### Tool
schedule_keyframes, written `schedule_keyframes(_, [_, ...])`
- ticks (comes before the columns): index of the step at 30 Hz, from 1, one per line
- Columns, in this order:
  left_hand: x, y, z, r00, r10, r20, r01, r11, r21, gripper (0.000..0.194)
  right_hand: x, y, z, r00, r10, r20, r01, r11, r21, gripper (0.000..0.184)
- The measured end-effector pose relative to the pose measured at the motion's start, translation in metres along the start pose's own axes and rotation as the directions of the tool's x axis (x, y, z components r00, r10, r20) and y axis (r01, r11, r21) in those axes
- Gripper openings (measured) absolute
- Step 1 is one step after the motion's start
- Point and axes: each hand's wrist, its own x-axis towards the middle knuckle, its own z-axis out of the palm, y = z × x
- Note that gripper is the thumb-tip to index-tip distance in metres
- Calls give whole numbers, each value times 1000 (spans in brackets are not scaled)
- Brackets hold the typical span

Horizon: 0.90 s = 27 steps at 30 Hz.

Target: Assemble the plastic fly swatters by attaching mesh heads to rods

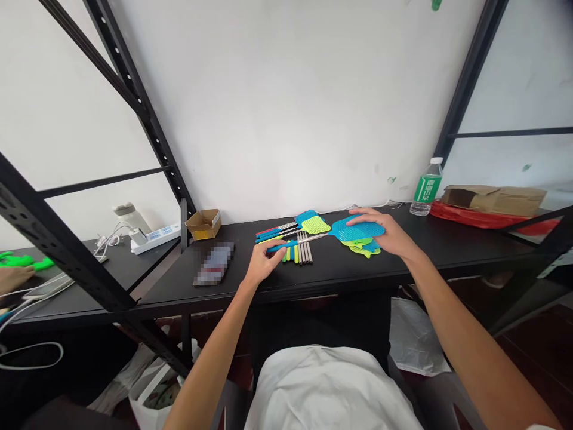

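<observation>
A blue fly swatter (342, 230) lies across the black table (447, 245) with a metal rod and a blue handle. My left hand (264, 263) is closed on that blue handle at the swatter's left end. My right hand (385, 232) grips the blue mesh head at its right side. Under the head lie loose green and blue swatter heads (363, 247). Below the rod sits a row of loose handles and metal rods (301, 253). Behind it lie two finished swatters (308, 224), one blue and one yellow-green.
A small open cardboard box (204, 224) and a blurred flat item (215, 264) lie at the left. A water bottle (427, 187), a red stack and a brown box (492, 199) stand at the right. Black rack struts (134, 83) frame both sides. Another person's hand (15, 278) shows far left.
</observation>
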Motion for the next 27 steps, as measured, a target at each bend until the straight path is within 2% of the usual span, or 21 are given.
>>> schedule_keyframes(5, [-1,-1,1,995,96,22,-98,988,120,28,-1,-4,3,997,-74,-10,73,993,-93,36])
schedule_keyframes(11, [-2,3,7,965,184,188,-229,940,253,28,0,-3,15,993,-113,31,116,982,-146,40])
schedule_keyframes(13, [-2,2,7,959,213,187,-264,909,321,27,1,-2,19,991,-125,49,131,981,-143,46])
schedule_keyframes(17, [-2,-2,8,954,279,112,-300,858,417,27,1,-3,23,988,-150,46,155,978,-138,57])
schedule_keyframes(22, [-3,-6,9,939,331,91,-334,824,457,26,1,-3,26,987,-162,3,161,979,-128,42])
schedule_keyframes(27, [-3,-7,7,931,354,88,-348,791,503,27,0,-5,27,992,-118,38,122,987,-105,35])
